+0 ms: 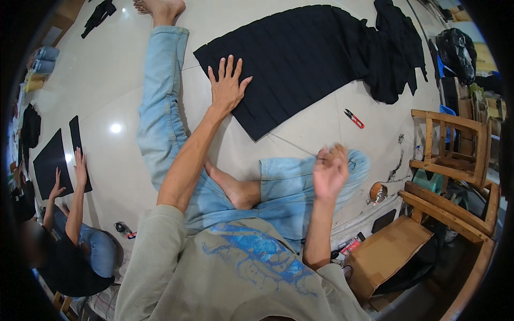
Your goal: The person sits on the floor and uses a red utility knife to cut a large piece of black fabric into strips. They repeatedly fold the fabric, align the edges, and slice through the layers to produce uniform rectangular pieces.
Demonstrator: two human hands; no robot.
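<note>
A large piece of black cloth (289,59) lies on the tiled floor in front of me, with faint lines of stitches or folds across it and its far right part bunched up. My left hand (227,91) rests flat on the cloth's left end, fingers spread. From the near edge of the cloth a thin pale thread (292,143) runs taut to my right hand (330,168), which is raised over my bent knee. Its fingers are pinched together at the thread and slightly blurred; whether a needle is in them cannot be seen. Red-handled thread snips (354,119) lie right of the cloth.
At the left a person (69,251) sits with both hands on smaller black cloth pieces (53,166). To the right are a wooden stool (455,142), a cardboard box (388,254), a tape roll (378,192) and a black bag (455,53). My bare legs' feet flank the cloth.
</note>
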